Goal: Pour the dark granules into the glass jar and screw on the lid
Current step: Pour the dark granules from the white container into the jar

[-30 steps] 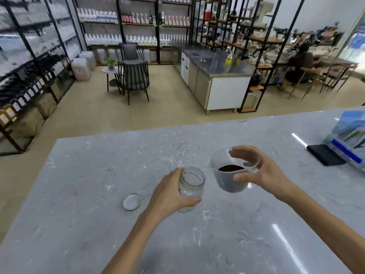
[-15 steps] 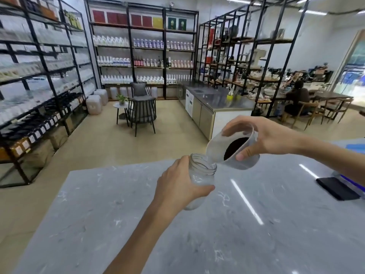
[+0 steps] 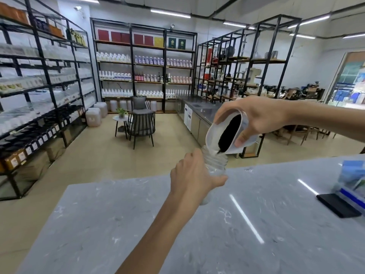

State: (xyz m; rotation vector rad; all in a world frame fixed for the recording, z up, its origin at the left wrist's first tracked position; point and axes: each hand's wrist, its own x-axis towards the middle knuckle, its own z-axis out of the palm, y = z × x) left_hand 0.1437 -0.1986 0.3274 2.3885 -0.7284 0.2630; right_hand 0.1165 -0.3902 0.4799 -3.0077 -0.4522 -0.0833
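Both forearms are bare from the frame edge to the wrist, with no sleeve, watch, bracelet or glove on either. The left hand (image 3: pixel 192 175) shows its back and knuckles, no ring visible. The right hand (image 3: pixel 262 117) is likewise unadorned, its fingers (image 3: pixel 244 137) slim, with a short, plain, unpainted thumbnail.

You're at a grey marble counter (image 3: pixel 256 224) in a shop: beige floor (image 3: pixel 94 155), black metal shelving (image 3: pixel 144 66) stocked with bottles, a dark chair (image 3: pixel 141 123) beside a small round table (image 3: pixel 119 120), ceiling strip lights (image 3: pixel 170 13), a bright window (image 3: pixel 351 84) at right.
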